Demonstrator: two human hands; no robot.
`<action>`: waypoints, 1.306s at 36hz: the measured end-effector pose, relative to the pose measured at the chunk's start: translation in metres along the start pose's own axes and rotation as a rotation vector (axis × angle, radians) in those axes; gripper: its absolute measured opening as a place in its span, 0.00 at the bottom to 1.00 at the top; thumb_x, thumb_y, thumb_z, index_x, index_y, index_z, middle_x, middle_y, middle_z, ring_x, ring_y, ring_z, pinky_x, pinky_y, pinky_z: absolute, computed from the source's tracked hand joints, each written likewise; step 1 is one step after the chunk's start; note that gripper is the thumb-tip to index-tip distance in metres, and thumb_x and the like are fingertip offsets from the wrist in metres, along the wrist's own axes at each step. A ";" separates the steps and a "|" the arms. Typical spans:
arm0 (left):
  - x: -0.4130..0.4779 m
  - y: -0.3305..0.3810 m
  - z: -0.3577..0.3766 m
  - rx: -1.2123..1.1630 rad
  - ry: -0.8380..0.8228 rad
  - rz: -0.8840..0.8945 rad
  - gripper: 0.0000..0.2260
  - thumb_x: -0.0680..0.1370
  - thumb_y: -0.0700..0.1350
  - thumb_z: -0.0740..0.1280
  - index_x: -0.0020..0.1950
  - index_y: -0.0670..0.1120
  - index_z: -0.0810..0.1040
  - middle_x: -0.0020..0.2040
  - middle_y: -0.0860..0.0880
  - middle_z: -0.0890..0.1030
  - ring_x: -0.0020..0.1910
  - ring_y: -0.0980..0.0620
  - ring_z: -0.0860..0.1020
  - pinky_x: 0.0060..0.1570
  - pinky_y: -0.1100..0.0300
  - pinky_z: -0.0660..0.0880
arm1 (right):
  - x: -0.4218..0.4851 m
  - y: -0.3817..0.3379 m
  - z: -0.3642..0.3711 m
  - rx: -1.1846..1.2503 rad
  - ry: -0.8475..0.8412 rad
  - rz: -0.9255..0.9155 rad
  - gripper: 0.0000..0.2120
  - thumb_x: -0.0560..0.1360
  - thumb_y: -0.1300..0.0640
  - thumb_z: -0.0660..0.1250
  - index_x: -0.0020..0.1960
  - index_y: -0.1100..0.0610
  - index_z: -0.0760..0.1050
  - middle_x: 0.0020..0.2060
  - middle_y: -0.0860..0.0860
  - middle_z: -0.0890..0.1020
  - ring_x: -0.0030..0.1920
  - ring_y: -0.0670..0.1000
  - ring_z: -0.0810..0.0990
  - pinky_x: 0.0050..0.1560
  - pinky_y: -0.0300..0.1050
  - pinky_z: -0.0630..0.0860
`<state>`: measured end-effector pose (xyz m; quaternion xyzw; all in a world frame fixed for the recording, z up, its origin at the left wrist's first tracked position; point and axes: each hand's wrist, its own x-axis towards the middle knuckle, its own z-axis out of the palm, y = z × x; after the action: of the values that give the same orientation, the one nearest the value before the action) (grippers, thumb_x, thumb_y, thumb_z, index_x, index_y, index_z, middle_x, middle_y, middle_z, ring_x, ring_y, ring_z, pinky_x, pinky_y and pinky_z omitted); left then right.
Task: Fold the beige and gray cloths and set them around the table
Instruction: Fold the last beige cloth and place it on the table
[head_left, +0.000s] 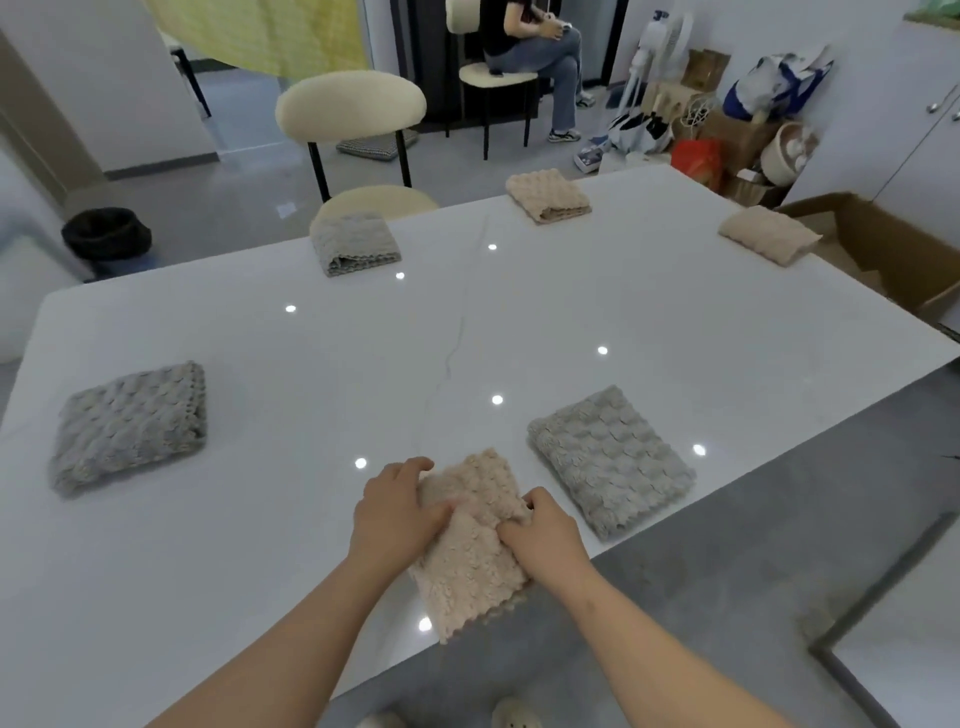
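Observation:
A beige cloth (470, 566) lies folded at the near edge of the white table (363, 364), its lower end hanging past the edge. My left hand (397, 512) grips its left side, fingers curled into the fabric. My right hand (545, 535) grips its right side. Folded gray cloths lie at the near right (610, 460), the left (130, 423) and the far left (353, 241). Two folded beige cloths sit at the far edge (548, 196) and the far right (769, 234).
A cream chair (353, 106) stands behind the table's far side. An open cardboard box (893, 244) is at the right, with bags and clutter behind it. A person sits on a chair at the back. A black bin (106, 234) stands on the floor at left.

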<state>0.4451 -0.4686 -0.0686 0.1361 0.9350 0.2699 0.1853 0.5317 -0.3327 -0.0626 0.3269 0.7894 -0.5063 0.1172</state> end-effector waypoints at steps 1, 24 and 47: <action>-0.002 0.003 0.002 0.004 0.043 -0.026 0.24 0.74 0.52 0.66 0.69 0.50 0.67 0.67 0.48 0.69 0.65 0.48 0.68 0.62 0.53 0.68 | 0.001 0.002 -0.004 0.004 0.003 -0.007 0.05 0.74 0.58 0.60 0.50 0.56 0.67 0.42 0.48 0.76 0.38 0.44 0.73 0.34 0.38 0.69; 0.001 0.015 0.009 -0.614 -0.038 -0.303 0.08 0.74 0.38 0.63 0.45 0.51 0.69 0.45 0.49 0.71 0.37 0.51 0.69 0.38 0.60 0.68 | 0.027 0.001 -0.025 0.018 0.013 -0.087 0.13 0.78 0.51 0.59 0.59 0.54 0.68 0.41 0.43 0.76 0.39 0.39 0.73 0.34 0.35 0.67; -0.001 0.046 0.035 -0.631 -0.105 -0.207 0.18 0.73 0.39 0.67 0.59 0.54 0.71 0.60 0.51 0.72 0.56 0.50 0.75 0.59 0.53 0.74 | 0.052 0.021 -0.093 -0.109 -0.039 -0.104 0.06 0.76 0.52 0.63 0.51 0.52 0.72 0.43 0.44 0.75 0.48 0.46 0.74 0.50 0.39 0.67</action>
<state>0.4679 -0.4150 -0.0702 -0.0098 0.8033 0.5187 0.2925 0.5195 -0.2248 -0.0620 0.2686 0.8293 -0.4741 0.1235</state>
